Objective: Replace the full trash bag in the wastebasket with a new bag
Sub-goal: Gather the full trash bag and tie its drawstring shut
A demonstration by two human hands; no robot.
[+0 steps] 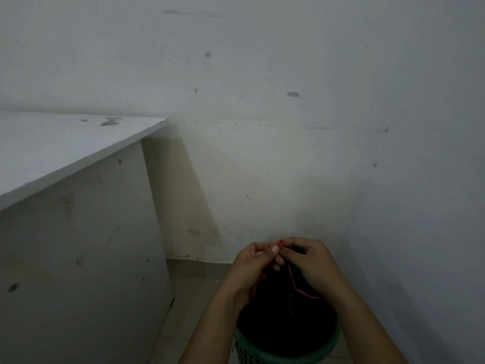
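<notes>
Both hands are working above a green wastebasket (pixel 286 349) standing on the floor in the corner, between a white desk (pixel 78 158) and the wall (pixel 262 74). A black trash bag (pixel 286 321) is sitting inside the wastebasket, its mouth drawn upward into a neck. The left hand (pixel 252 269) and the right hand (pixel 309 264) are meeting just above that neck, each with fingers curled and pinching a red drawstring (pixel 280 243); a loop of the same string is hanging down under the right hand. Judged from this posture, the person is tying the bag shut before lifting it out. No new bag is showing here.

Risks from here, as a judgement: the thin string may be slipping between the fingertips, leaving a loose knot that opens when the bag is lifted. Pulling hard on the string could be tearing the thin plastic at the hem. The bag is filling the rim closely, so lifting by the string alone may be dragging the light wastebasket up with it or tipping it. The dim light is making the knot hard to check.
</notes>
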